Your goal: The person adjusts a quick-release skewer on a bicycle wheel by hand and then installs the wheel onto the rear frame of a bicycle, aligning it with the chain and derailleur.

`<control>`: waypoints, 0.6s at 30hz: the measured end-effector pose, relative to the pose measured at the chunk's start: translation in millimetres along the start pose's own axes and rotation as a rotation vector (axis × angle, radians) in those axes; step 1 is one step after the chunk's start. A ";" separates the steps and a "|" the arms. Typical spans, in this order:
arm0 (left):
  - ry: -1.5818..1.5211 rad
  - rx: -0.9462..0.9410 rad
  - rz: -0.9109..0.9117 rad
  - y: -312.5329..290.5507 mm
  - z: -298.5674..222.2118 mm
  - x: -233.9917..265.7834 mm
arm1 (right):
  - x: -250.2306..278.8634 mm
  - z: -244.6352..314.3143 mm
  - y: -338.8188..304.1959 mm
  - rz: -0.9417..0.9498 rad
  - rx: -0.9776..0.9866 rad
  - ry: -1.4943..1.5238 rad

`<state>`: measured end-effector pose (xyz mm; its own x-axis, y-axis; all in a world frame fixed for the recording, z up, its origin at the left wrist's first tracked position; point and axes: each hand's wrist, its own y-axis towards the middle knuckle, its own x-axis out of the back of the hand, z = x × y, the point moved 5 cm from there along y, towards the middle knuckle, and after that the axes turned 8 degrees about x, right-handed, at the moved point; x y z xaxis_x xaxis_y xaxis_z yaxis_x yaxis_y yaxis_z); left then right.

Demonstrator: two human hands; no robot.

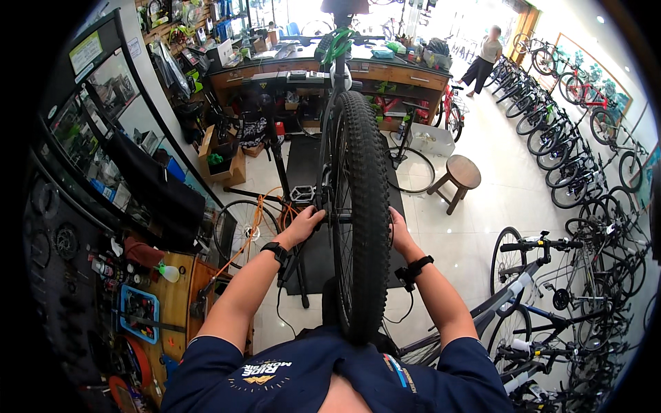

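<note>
A bicycle wheel with a knobbly black tyre (363,172) stands upright between my arms, reaching down to my chest. It sits in a bicycle whose pedal (303,194) shows left of it. My left hand (306,224) is at the wheel's left side by the hub, fingers closed at its axle end; exactly what they pinch is too small to tell. On the other side, my right hand (399,231) is raised close beside the tyre at hub height. Its fingertips are partly hidden behind the tyre. Both wrists wear black bands.
A workbench (406,74) stands ahead. To the right are a wooden stool (463,173), rows of bicycles (544,127) and a grey bicycle (506,296) near my elbow. An orange cable (256,224), a loose wheel (237,237) and a blue tray (140,313) lie left. A person (489,55) walks far right.
</note>
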<state>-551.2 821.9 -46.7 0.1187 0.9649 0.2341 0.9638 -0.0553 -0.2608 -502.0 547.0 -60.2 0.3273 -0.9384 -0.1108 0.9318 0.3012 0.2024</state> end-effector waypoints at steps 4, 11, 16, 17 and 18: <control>-0.050 -0.017 0.020 -4.1 -6.0 -2.9 | 4.7 -7.3 0.2 0.011 0.015 -0.008; -0.078 -0.015 0.024 -7.1 -16.1 -6.9 | 8.1 -30.2 7.1 -0.100 0.204 -0.224; -0.055 0.003 -0.012 -18.4 -20.5 -0.1 | 1.0 -12.3 8.7 0.076 0.027 -0.145; -0.062 0.008 -0.005 -19.1 -23.0 0.1 | 2.6 -5.6 14.0 0.101 0.105 -0.299; -0.068 0.014 0.005 -19.7 -25.2 -0.5 | 4.7 -0.3 18.4 0.122 0.182 -0.453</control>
<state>-564.2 816.0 -18.2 0.1066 0.9798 0.1690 0.9598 -0.0570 -0.2750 -483.3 548.2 -57.3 0.2935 -0.8897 0.3497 0.8354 0.4165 0.3586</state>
